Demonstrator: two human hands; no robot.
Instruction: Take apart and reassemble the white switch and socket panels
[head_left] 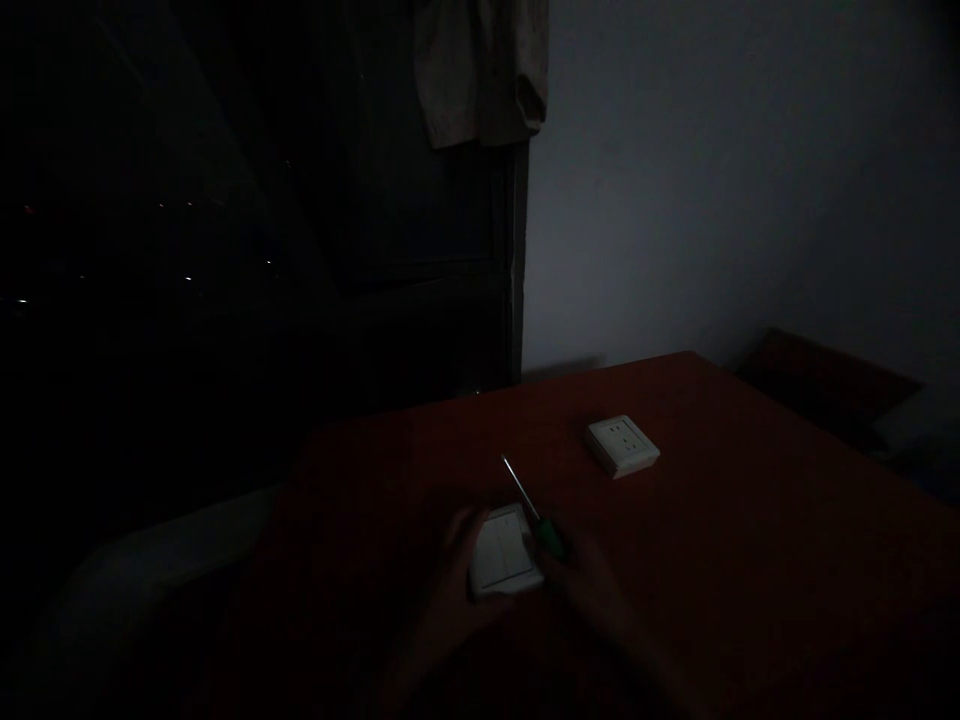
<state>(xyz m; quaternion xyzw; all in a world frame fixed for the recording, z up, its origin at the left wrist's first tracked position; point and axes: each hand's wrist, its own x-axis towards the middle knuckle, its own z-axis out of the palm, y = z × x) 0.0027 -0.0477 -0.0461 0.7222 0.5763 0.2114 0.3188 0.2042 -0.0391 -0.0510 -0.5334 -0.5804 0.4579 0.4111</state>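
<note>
A white wall switch (504, 548) with a square frame is gripped at its left side by my left hand (459, 580), whose fingers curl round its edge. My right hand (581, 575) is closed on a screwdriver (550, 538) with a green handle. Its thin metal shaft points up and to the left, past the switch's upper right corner, and the tip touches nothing that I can make out. The right fingers also lie close against the switch's right edge. Dim light hides much of both hands.
A white wall socket (624, 445) lies on the reddish-brown table (720, 500), beyond my right hand. Behind the table stand a pale wall (675, 180) and a dark window (225, 230). Cloth (480, 75) hangs at the top. Another brown piece of furniture (832, 375) is at the right.
</note>
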